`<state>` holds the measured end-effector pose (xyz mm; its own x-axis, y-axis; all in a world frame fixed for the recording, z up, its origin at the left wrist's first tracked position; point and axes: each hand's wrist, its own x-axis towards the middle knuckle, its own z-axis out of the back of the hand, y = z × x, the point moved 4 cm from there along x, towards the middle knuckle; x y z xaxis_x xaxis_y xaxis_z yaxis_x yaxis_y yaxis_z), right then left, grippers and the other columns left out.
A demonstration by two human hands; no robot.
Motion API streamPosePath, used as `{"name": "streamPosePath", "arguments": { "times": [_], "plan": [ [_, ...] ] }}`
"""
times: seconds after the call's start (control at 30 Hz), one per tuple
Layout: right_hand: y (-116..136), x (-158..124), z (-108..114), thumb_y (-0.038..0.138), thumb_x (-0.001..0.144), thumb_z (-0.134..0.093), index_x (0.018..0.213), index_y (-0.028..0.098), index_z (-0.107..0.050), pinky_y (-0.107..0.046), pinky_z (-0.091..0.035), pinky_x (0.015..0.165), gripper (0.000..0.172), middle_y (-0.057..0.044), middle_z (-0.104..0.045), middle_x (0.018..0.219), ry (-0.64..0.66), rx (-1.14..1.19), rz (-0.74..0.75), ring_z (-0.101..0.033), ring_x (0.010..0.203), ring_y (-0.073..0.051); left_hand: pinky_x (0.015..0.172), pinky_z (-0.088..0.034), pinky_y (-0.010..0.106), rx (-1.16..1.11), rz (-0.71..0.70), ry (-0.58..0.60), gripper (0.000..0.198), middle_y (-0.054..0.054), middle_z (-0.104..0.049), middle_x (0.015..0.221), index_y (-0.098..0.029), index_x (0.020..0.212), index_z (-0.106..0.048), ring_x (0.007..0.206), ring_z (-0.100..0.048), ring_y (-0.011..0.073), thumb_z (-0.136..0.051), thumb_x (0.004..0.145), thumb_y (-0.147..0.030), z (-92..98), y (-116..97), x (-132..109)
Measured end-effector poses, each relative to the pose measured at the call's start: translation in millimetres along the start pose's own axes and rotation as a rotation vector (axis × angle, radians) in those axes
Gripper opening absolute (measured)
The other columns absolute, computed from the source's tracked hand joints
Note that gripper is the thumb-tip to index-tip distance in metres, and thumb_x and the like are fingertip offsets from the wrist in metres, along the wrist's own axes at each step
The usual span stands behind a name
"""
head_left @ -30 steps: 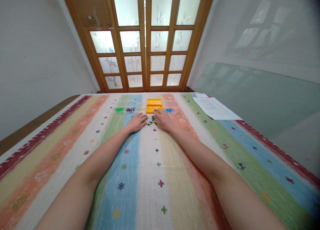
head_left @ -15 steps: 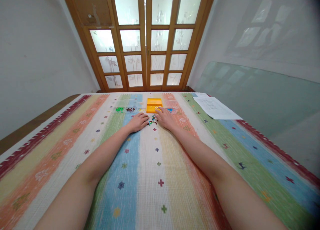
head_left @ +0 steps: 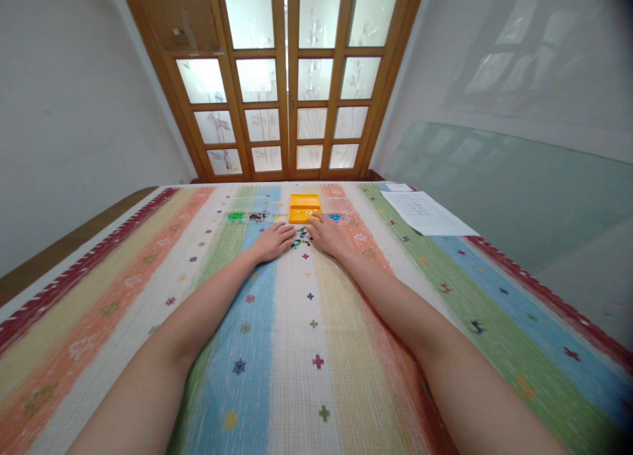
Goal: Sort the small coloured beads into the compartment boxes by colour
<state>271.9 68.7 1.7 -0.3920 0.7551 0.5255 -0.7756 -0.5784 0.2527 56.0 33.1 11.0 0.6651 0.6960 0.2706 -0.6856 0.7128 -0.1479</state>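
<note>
A small pile of mixed-colour beads or bits point(head_left: 301, 237), too small to name surely, lies on the striped cloth between my hands. To its left, my left hand point(head_left: 273, 242) rests palm down, fingers stretched toward the pile. My right hand point(head_left: 326, 235) lies at the pile's right edge with its fingers spread, fingertips close to the front of an open orange box point(head_left: 305, 200). White pieces lie inside that box. Neither hand visibly holds anything. Left of the box are clear trays with green pieces point(head_left: 236, 216), dark red pieces point(head_left: 258, 216) and a few yellow ones. Blue pieces point(head_left: 335, 217) sit behind my right hand.
A striped, patterned tablecloth point(head_left: 297, 349) covers the table. Printed white paper point(head_left: 428, 213) lies at the right, near the far edge. Beyond the table stand wooden glazed doors point(head_left: 291, 79), and a pale glass panel point(head_left: 514, 191) leans along the right wall.
Both hands stay almost where they were. The fingers of my right hand have shifted very slightly beside the pile; the boxes have not moved.
</note>
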Motion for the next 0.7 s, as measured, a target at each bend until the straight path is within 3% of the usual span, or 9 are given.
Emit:
{"name": "streamPosePath", "arguments": {
  "times": [0.27,0.53,0.7],
  "plan": [
    [-2.0,0.1,-2.5,0.031,0.108,-0.052,0.13,0.019,-0.071,-0.05,-0.042,0.119,0.032,-0.017,-0.059,0.148,0.009,-0.002,0.0,-0.054,0.137,-0.03,0.132,-0.02,0.044,0.033,-0.012,0.053,0.049,0.006,-0.058,0.156,-0.024,0.144,-0.063,0.15,-0.045,0.0252,-0.033,0.111,-0.044,-8.3,3.2,2.2],
    [-1.5,1.6,-3.2,0.032,0.108,-0.052,0.129,0.019,-0.073,-0.048,-0.042,0.118,0.032,-0.016,-0.06,0.147,0.026,-0.006,-0.007,-0.055,0.137,-0.029,0.131,-0.023,0.045,0.019,-0.019,0.007,0.048,0.007,-0.053,0.16,-0.024,0.145,-0.062,0.154,-0.039,0.0266,-0.038,0.109,-0.044,-5.8,-5.5,8.1],
    [-1.4,1.7,-3.1,0.031,0.109,-0.05,0.129,0.019,-0.073,-0.048,-0.044,0.116,0.033,-0.016,-0.061,0.145,0.02,-0.011,0.013,-0.056,0.134,-0.029,0.13,-0.025,0.045,-0.012,-0.061,0.012,0.047,0.006,-0.054,0.16,-0.025,0.146,-0.061,0.149,-0.044,0.0248,-0.036,0.109,-0.041,-3.7,-12.1,13.6]
  ]
}}
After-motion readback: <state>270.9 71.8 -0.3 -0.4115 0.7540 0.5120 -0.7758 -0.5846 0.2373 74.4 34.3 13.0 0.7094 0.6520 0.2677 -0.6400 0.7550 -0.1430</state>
